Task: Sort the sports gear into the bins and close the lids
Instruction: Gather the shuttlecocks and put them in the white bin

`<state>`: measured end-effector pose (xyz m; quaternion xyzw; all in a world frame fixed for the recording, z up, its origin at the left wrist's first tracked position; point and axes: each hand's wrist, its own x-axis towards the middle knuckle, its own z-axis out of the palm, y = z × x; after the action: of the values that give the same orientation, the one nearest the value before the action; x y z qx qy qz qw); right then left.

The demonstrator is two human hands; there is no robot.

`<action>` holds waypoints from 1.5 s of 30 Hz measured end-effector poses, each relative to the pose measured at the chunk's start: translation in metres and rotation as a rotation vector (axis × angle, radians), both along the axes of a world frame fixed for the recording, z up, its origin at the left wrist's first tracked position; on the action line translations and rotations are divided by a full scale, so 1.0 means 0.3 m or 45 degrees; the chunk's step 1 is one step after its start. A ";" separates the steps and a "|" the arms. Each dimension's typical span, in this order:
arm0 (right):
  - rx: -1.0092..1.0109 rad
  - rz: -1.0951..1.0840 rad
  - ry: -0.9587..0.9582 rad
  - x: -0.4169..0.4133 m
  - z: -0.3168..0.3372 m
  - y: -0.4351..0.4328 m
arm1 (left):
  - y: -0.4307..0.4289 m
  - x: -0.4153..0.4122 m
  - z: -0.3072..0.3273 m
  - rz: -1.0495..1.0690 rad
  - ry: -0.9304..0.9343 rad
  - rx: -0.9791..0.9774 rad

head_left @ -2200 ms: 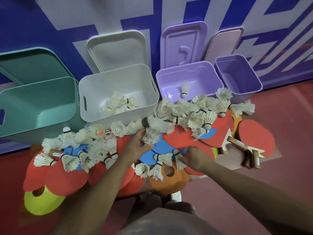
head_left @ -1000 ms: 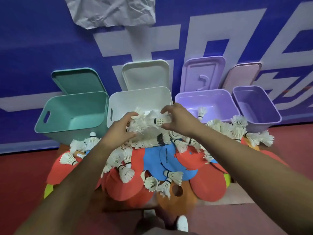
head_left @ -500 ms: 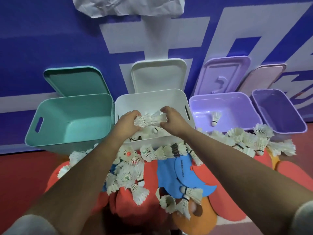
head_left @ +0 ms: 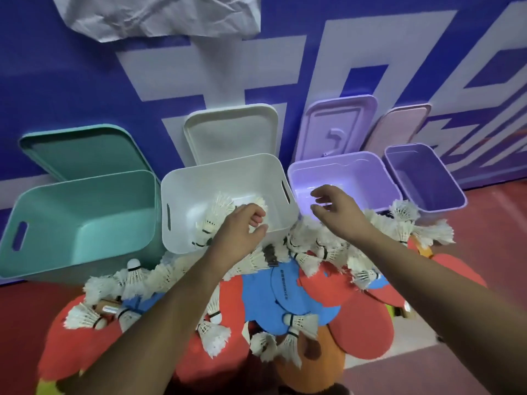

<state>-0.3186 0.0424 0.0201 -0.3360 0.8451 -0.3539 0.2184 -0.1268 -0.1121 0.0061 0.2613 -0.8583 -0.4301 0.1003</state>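
The shuttlecocks (head_left: 217,210) that both hands held bunched above the white bin (head_left: 228,166) half a second ago now lie inside it, at the centre of the frame. The left hand (head_left: 242,230) hangs over that bin's front rim, fingers loosely curled with nothing in them. The right hand (head_left: 339,215) has moved right, over the lilac bin (head_left: 342,166), fingers spread and empty. More loose shuttlecocks (head_left: 310,262) lie on the paddles (head_left: 285,297) below.

both forearms (head_left: 171,303), lower left and lower right of the frame, are bare through left hand (head_left: 242,230) and right hand (head_left: 339,213).
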 end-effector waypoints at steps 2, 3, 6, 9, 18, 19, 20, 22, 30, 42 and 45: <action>0.037 -0.043 0.016 -0.077 -0.012 0.067 | 0.082 -0.066 -0.017 -0.098 -0.041 0.008; 0.046 -0.054 0.009 -0.113 -0.022 0.093 | 0.118 -0.104 -0.034 -0.133 -0.065 -0.007; 0.050 -0.047 -0.021 -0.214 -0.061 0.139 | 0.199 -0.221 -0.082 -0.148 -0.187 -0.081; 0.090 0.022 0.022 -0.318 -0.097 0.142 | 0.238 -0.302 -0.134 -0.128 -0.326 -0.363; 0.492 0.292 0.095 -0.652 -0.301 0.010 | 0.314 -0.330 -0.213 -0.040 -0.327 -0.818; 0.568 0.339 0.110 -0.672 -0.324 -0.009 | 0.318 -0.335 -0.207 0.043 -0.310 -0.754; 0.639 0.376 0.119 -0.690 -0.346 -0.028 | 0.323 -0.342 -0.192 0.120 -0.275 -0.668; 0.726 0.431 0.123 -0.718 -0.378 -0.068 | 0.329 -0.361 -0.153 0.230 -0.148 -0.443; 0.907 0.614 0.144 -0.770 -0.447 -0.148 | 0.318 -0.490 -0.083 0.452 -0.018 0.033; 0.024 0.176 0.019 -0.711 -0.105 -0.063 | 0.193 -0.519 -0.027 0.611 0.195 0.363; -0.219 0.184 -0.126 -0.602 0.015 -0.055 | 0.117 -0.470 -0.017 0.559 0.144 0.325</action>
<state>-0.4992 0.0259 0.0245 -0.3957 0.7733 -0.4247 0.2552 -0.2680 -0.0769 0.0009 0.4274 -0.7127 -0.5169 0.2055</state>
